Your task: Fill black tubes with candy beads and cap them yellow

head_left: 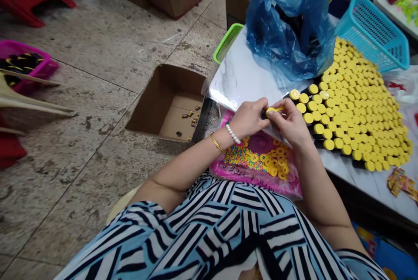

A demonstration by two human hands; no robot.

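Note:
Over the table's front edge, my left hand (250, 116) is closed around a small black tube whose round yellow cap (269, 112) faces up. My right hand (290, 119) pinches at that cap, with a bit of yellow between thumb and forefinger; whether it is a separate piece I cannot tell. Below both hands a pink basket (225, 175) in clear plastic holds yellow rings (277, 162) and many tiny coloured beads (240, 158). Just right of my right hand, many black tubes with yellow caps (359, 106) stand packed together on the white marbled table (233, 77).
A blue plastic bag (290, 23) with dark contents sits at the back of the table, beside a blue basket (375, 32). On the floor at left stands an open cardboard box (146, 110) with several small pieces inside. Small wrapped packets (400, 182) lie at right.

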